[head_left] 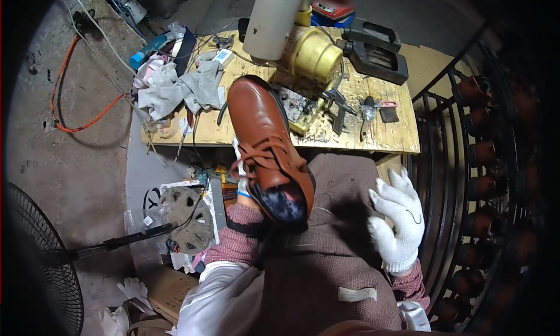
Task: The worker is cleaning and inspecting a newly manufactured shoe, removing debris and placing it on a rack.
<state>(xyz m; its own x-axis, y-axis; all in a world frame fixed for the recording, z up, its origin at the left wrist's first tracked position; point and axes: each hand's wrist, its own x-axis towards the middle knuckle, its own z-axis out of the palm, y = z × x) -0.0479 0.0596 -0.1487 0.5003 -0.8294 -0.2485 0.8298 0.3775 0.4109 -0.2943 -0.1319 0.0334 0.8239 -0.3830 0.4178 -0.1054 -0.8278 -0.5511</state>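
A brown leather lace-up shoe [256,114] with a dark sole is held up in front of me, toe pointing away and opening toward me. My left hand [242,183], in a white glove, is mostly hidden behind the shoe and supports it from its left side and underneath. To the right of my lap hovers my right hand [398,219], also white-gloved. Its fingers are spread and it touches nothing; a dark loose thread lies across the glove's back. Below the shoe, a brown checked apron [338,242] covers my lap.
Ahead stands a wooden workbench [385,137] bearing a yellow machine [315,54], grey cloths [198,85], a brush [367,117] and black trays [379,61]. A rack of brown shoes [481,152] lines the right. A black fan [44,266] stands left, near a cardboard box [172,289].
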